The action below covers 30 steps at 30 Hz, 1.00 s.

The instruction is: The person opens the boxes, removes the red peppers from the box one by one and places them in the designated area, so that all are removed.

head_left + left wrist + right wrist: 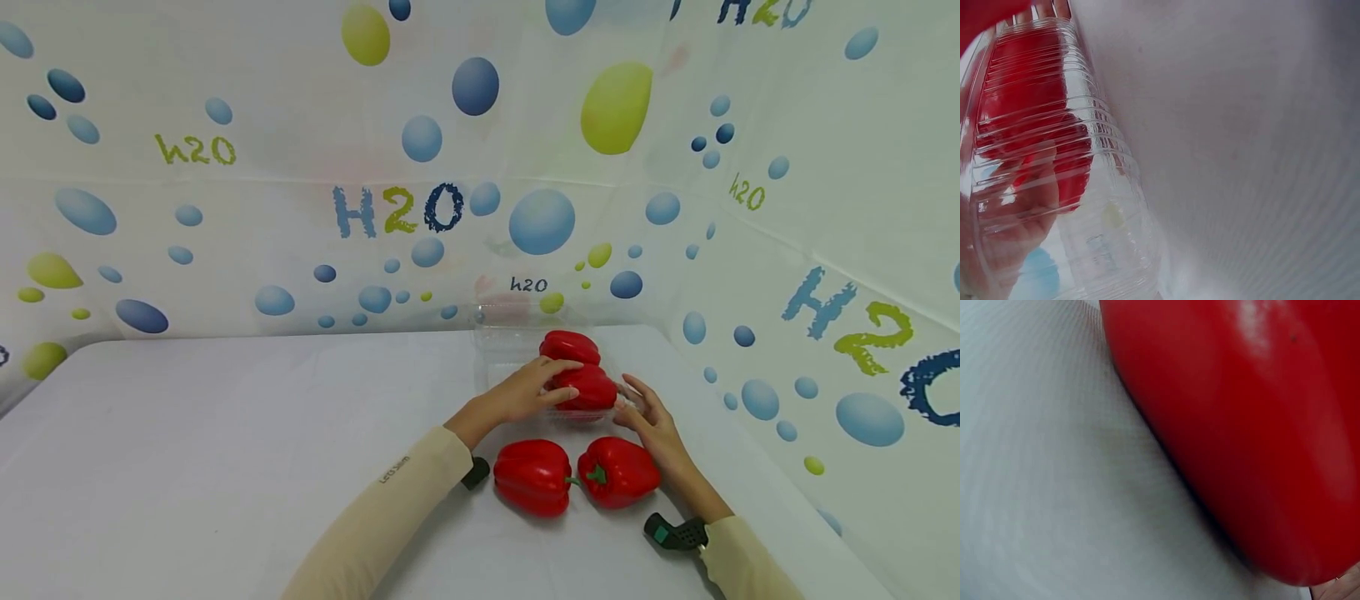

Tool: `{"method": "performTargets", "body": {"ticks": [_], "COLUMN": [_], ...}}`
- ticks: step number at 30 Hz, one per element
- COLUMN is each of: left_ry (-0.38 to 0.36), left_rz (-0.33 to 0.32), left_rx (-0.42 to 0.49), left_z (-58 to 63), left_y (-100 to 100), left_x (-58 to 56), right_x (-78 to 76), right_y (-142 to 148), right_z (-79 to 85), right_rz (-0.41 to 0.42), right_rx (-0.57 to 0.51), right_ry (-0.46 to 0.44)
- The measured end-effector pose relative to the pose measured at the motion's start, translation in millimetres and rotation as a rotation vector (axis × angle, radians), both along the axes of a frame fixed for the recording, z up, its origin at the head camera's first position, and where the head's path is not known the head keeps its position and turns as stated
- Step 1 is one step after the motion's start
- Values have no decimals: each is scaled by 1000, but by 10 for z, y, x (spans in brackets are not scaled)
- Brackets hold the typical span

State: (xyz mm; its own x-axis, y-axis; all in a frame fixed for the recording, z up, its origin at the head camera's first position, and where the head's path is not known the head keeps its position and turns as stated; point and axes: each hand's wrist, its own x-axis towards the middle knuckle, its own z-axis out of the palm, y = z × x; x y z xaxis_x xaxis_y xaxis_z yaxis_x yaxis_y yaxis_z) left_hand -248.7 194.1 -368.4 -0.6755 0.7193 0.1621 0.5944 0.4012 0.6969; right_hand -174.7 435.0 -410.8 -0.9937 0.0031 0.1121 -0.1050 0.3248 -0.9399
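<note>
My left hand [522, 390] grips a red bell pepper [588, 388], with its fingers over the top and the thumb along the near side. This pepper sits in the front part of a clear plastic container [517, 335] whose lid stands up at the back. Behind it in the container lies another red bell pepper [568, 345]. At the container's right side is my right hand [654, 423], its fingers extended and fingertips right at the wall. Through the ribbed container wall [1104, 150], the left wrist view shows red peppers and part of a hand.
Two more red bell peppers, one on the left [532, 477] and one on the right [618, 472], lie on the white table [225, 467] in front of the container. A printed sheet [285, 208] hangs behind the table and along its right side.
</note>
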Motion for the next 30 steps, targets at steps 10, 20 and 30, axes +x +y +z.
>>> {"method": "performTargets", "body": {"ticks": [10, 20, 30], "left_ry": [39, 87, 117], "left_rz": [19, 26, 88], "left_rx": [7, -6, -60], "left_z": [11, 34, 120], "left_y": [-6, -18, -92], "left_x": [24, 39, 91], "right_x": [11, 17, 5], "right_y": [-6, 9, 3], "right_z": [1, -3, -1], "right_rz": [-13, -7, 25], "right_rx": [2, 8, -17], "right_ry": [-25, -20, 8]}}
